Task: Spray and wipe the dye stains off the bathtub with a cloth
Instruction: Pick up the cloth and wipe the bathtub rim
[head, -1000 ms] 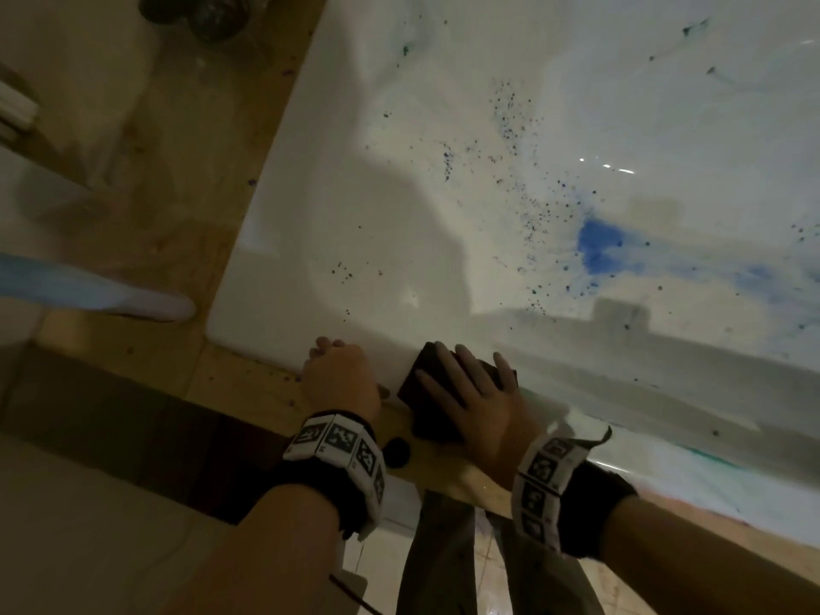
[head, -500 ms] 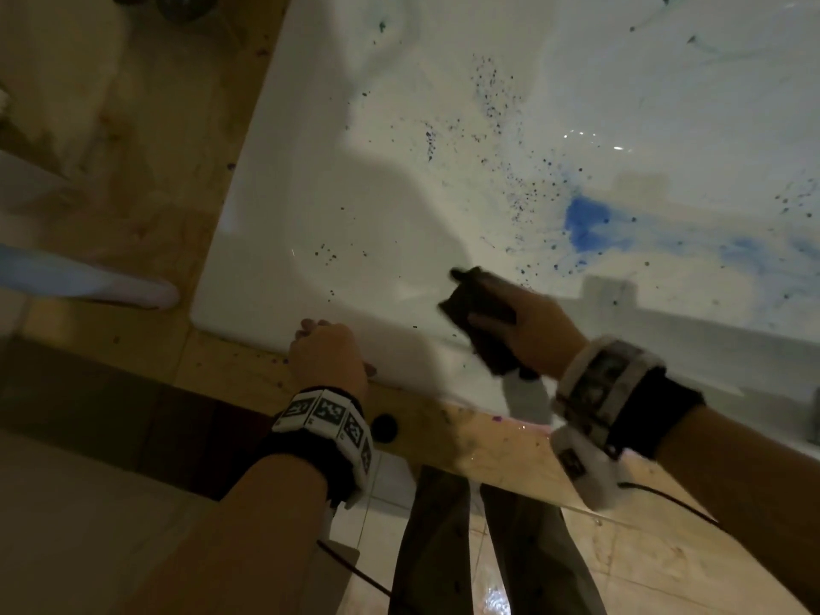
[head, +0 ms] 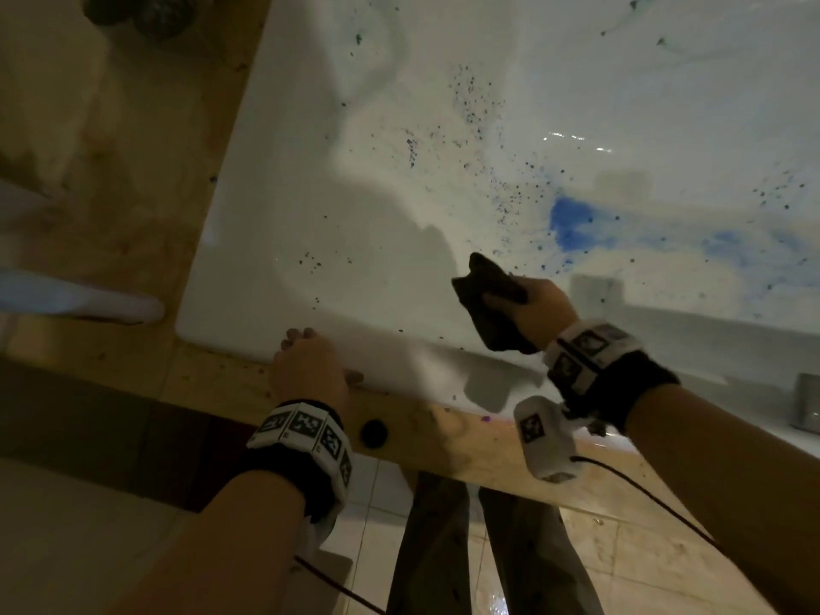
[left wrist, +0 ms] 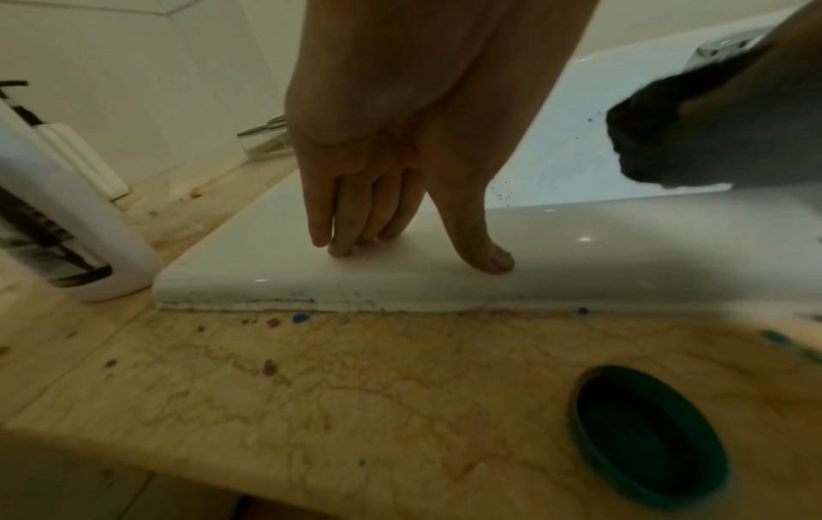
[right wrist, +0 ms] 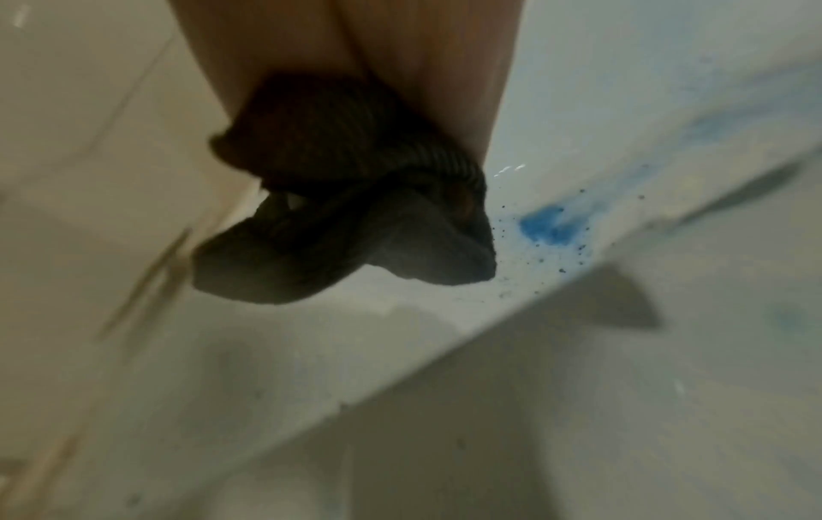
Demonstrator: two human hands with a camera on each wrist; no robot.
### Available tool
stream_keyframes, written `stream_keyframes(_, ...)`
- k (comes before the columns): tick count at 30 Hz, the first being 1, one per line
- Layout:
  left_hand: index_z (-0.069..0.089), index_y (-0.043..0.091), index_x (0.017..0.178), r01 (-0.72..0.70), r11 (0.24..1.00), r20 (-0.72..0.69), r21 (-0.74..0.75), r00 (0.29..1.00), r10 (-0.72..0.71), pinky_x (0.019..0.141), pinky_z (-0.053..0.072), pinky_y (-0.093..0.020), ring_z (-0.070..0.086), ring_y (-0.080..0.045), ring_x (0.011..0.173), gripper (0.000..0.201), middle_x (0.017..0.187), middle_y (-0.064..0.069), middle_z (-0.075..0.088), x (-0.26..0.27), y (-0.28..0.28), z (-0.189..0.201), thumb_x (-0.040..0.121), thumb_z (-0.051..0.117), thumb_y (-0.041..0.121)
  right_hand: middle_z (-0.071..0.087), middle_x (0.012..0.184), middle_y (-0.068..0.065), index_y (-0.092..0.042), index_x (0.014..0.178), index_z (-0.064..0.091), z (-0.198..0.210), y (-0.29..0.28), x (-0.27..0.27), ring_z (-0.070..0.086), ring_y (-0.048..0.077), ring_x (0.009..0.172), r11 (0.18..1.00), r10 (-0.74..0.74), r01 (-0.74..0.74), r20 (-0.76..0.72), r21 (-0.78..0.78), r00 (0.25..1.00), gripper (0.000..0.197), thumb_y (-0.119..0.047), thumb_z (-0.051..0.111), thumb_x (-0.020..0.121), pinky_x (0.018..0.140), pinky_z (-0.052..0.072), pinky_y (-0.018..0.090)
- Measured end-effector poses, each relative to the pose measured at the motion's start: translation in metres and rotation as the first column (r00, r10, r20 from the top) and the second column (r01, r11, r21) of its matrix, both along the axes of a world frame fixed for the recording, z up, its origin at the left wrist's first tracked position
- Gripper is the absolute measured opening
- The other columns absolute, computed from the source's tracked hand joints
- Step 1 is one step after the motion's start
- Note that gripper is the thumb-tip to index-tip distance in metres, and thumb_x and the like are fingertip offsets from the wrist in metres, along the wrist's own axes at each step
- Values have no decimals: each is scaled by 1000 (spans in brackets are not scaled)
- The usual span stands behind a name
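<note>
Two hands engaged: the right hand (head: 539, 304) grips the bunched dark cloth (head: 490, 299) above the bathtub (head: 275, 215), near the blue stain (head: 570, 221); the left hand (head: 308, 370) rests flat-fingered on the rim, apparently bracing the reach.

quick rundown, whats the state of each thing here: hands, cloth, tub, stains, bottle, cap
right hand: grips the bunched cloth, off the tub floor
cloth: dark, crumpled, held above the speckles
left hand: fingertips press on the tub rim
bathtub: white, still stained
blue dye patch: unwiped, streaking rightward
dark speckles: scattered across the tub floor
white bottle: on the wooden ledge beside the tub corner
dark cap: lying open side up on the ledge
</note>
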State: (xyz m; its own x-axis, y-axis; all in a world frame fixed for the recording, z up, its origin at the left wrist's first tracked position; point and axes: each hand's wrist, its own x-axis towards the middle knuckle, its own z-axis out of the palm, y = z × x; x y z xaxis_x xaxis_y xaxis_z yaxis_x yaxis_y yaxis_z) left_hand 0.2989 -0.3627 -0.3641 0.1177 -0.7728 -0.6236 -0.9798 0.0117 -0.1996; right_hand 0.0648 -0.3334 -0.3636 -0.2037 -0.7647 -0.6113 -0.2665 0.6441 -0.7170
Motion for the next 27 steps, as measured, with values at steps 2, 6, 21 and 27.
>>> stream_keyframes(2, 38, -3, 132, 12, 1000, 3, -16, 1000, -12, 100, 39, -36, 45, -30, 122, 60, 134, -18, 42, 0, 1, -1, 86, 62, 29, 65, 98, -1, -19, 126, 55, 9, 11, -2, 57, 4, 70, 993, 120, -119, 27, -25, 992, 34, -25, 56, 92, 59, 40, 2)
stream_keyframes(6, 26, -2, 139, -30, 1000, -12, 2, 999, 31, 103, 37, -39, 36, -31, 130, 89, 143, -19, 31, 5, 7, -7, 78, 68, 48, 19, 154, 5, -38, 145, 0, -13, 67, 19, 24, 25, 140, 515, 805, -846, -414, 134, 425, 81, -48, 55, 87, 115, 16, 34)
stream_keyframes(21, 22, -4, 141, 9, 1000, -15, -25, 1000, -9, 105, 35, -40, 36, -32, 131, 92, 144, -21, 30, 5, 9, -6, 79, 65, 49, 61, 107, 3, -16, 126, 55, -1, 40, -3, 57, 17, 97, 970, 234, -227, -87, 81, 968, 40, -29, 60, 89, 88, 39, 25)
stream_keyframes(27, 33, -2, 133, 9, 1000, 17, 21, 1000, -9, 101, 38, -38, 42, -30, 123, 83, 135, -18, 39, 1, 5, 0, 77, 68, 49, 28, 151, 0, -34, 147, 14, -12, 64, 29, 32, 20, 135, 710, 687, -672, -413, 210, 598, 68, -47, 49, 90, 114, 22, 36)
